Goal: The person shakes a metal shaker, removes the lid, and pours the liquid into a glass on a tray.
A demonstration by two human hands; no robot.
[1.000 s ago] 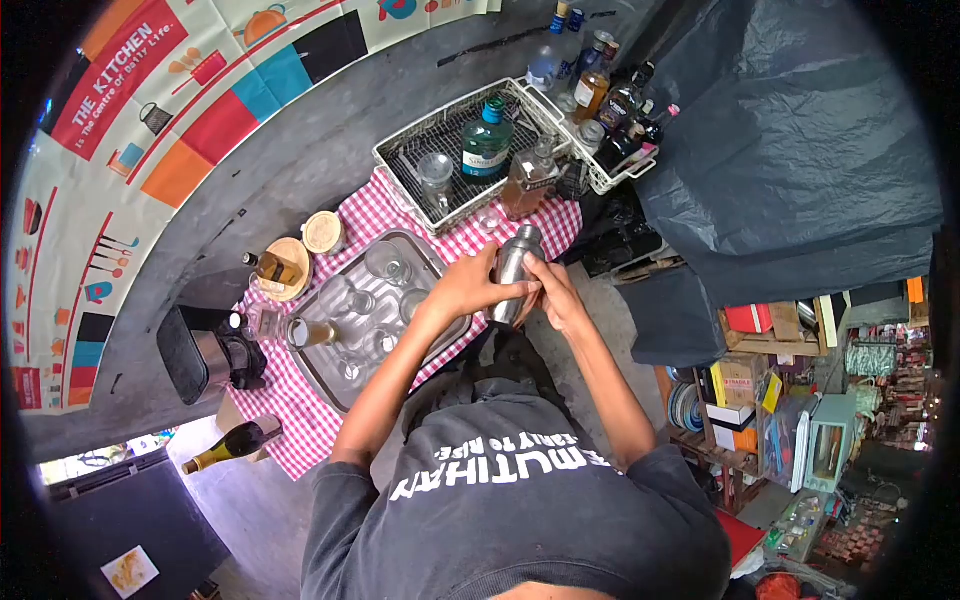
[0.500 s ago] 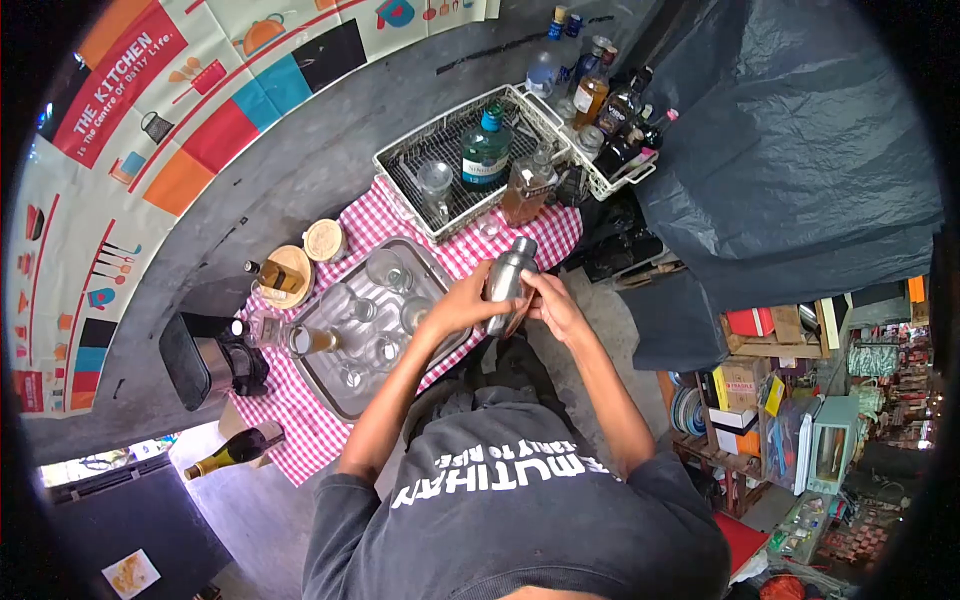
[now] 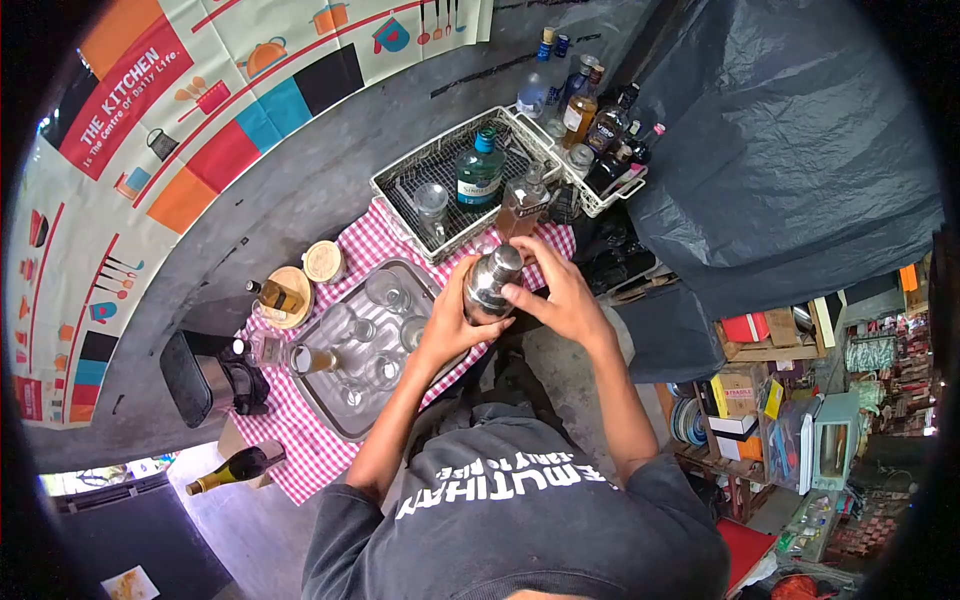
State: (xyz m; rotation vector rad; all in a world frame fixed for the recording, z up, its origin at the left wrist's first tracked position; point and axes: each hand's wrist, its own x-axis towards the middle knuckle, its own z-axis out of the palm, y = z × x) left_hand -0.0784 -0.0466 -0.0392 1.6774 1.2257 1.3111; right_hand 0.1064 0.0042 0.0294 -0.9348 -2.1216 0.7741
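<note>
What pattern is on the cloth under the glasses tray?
Pink and white checks on the tablecloth, seen best in the head view.

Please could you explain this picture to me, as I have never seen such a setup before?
There is no robot here: a person works with bare hands, wearing a camera on the head that looks forward and down. That is why you see the dark shirt from above.

The left hand and right hand together hold a metal shaker.

Below and beyond them, a red-and-white checked cloth covers the work surface. On it is a grey tray carrying several glasses, one with an amber liquid. Further away, a wire basket holds a teal bottle, among other things.
</note>
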